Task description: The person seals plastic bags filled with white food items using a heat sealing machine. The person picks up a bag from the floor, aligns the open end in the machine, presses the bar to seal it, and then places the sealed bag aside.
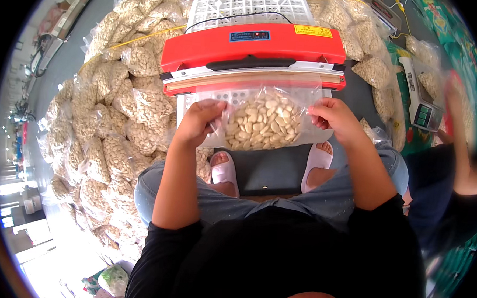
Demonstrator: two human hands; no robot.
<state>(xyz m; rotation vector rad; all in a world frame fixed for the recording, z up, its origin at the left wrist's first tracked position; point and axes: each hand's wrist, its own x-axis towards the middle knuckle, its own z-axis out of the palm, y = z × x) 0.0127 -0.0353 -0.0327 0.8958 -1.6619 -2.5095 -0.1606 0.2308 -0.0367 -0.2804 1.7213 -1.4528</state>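
Observation:
A clear plastic bag of large pale beans or seeds (pixel 264 124) hangs between my hands, in front of a red impulse heat sealer (pixel 252 42). My left hand (pixel 201 120) pinches the bag's left edge. On the other side, my right hand (pixel 331 115) grips its right edge between thumb and fingers. The bag's flat upper end lies against the sealer's front strip (pixel 250 81). Above that strip runs the sealer's metal bar with its black handle (pixel 251 64). The sealer rests on an upturned white perforated plastic crate (pixel 254 8).
Filled clear bags (pixel 113 142) are heaped on the left, and more (pixel 372 71) lie on the right. A digital scale (pixel 421 98) stands at right beside another person's arm (pixel 461 148). Yellow strapping (pixel 147 36) crosses the left heap. My slippered feet (pixel 225 170) are below.

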